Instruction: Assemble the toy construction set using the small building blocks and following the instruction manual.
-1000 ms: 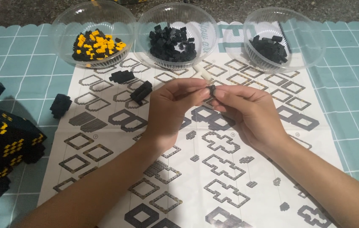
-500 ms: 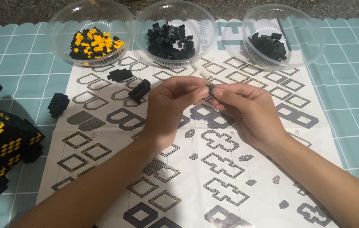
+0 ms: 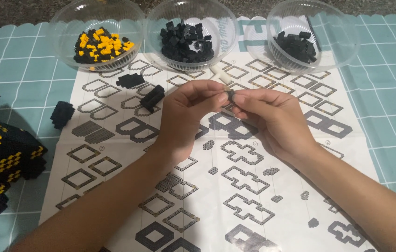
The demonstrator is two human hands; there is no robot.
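Note:
My left hand (image 3: 186,114) and my right hand (image 3: 272,119) meet above the printed instruction sheet (image 3: 216,186). Between their fingertips they pinch a tiny black block piece (image 3: 230,94). Both hands hover over the sheet's upper middle, just in front of the middle plastic bowl (image 3: 186,32) of black blocks. Small assembled black pieces (image 3: 152,97) lie on the sheet to the left of my left hand.
A bowl of yellow and black blocks (image 3: 97,35) stands at the back left, another bowl of black blocks (image 3: 312,32) at the back right. A large black and yellow block build (image 3: 0,154) sits at the left edge. A small white tool (image 3: 220,73) lies behind my hands.
Both hands have stayed together over the sheet, with only slight finger shifts around the small black piece.

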